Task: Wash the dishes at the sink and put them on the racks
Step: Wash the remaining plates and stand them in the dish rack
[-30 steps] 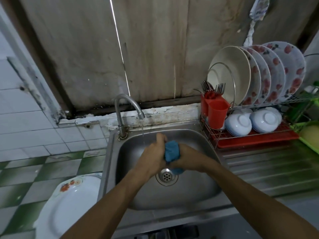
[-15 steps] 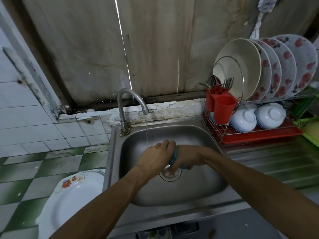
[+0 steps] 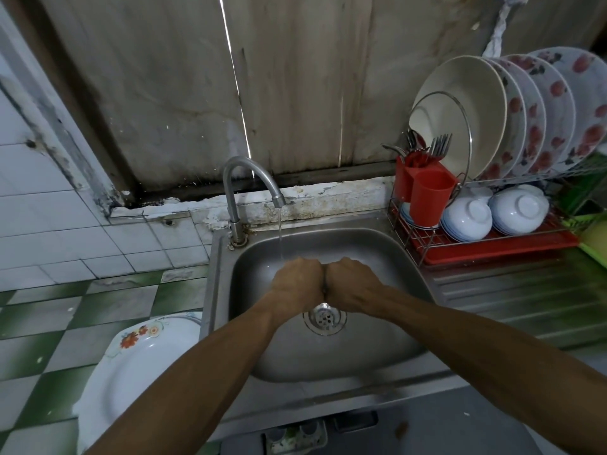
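Note:
Over the drain [image 3: 324,318] of the steel sink [image 3: 377,251], my left hand [image 3: 297,282] and my right hand [image 3: 353,284] are curled into fists and pressed knuckle to knuckle. The blue cloth they squeezed a moment ago is hidden inside them. A thin stream of water [image 3: 281,234] runs from the tap [image 3: 249,172] onto my left hand. To the right, the wire dish rack [image 3: 492,247] on its red tray holds upright flowered plates [image 3: 538,110], upturned white bowls [image 3: 466,218] and a red cutlery holder [image 3: 427,198].
A large white dish with a flower print [image 3: 138,366] lies on the green-and-white tiled counter left of the sink. The ribbed steel draining board [image 3: 525,290] stretches right of the basin. A stained wall stands close behind the tap.
My hands have closed fully round the blue cloth, which no longer shows, and sit a little higher under the water stream. The view has shifted slightly.

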